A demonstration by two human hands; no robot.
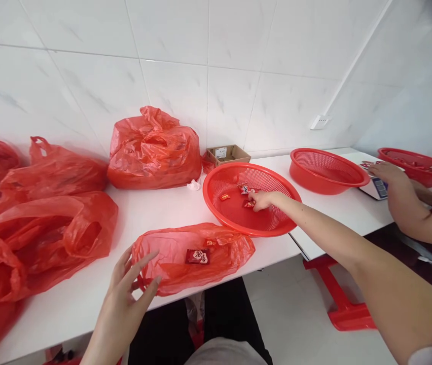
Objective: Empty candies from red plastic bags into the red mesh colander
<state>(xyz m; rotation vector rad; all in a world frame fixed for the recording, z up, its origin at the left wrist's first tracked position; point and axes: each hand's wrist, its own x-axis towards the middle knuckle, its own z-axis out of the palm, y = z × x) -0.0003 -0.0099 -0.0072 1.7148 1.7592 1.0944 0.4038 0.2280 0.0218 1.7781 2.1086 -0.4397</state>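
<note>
My left hand [127,291] is at the left end of a thin red plastic bag [170,279], fingers spread and thumb apart, touching the bag's edge. On that bag shows a dark red packet [198,256] with white lettering. A smaller orange-red packet [211,243] lies just behind it, partly under the film. My right hand [263,200] reaches down into a round red plastic basket [216,213], its fingers closed around a small red packet [248,204]. Close by in the basket are a packet with white print [244,189] and an orange-red packet [224,196].
Filled red bags [155,157] stand along the tiled wall and at the left. A small cardboard box [229,153] sits behind the basket. Further right are a second red basket [326,175], a scale [378,188] and another person's hand [387,172].
</note>
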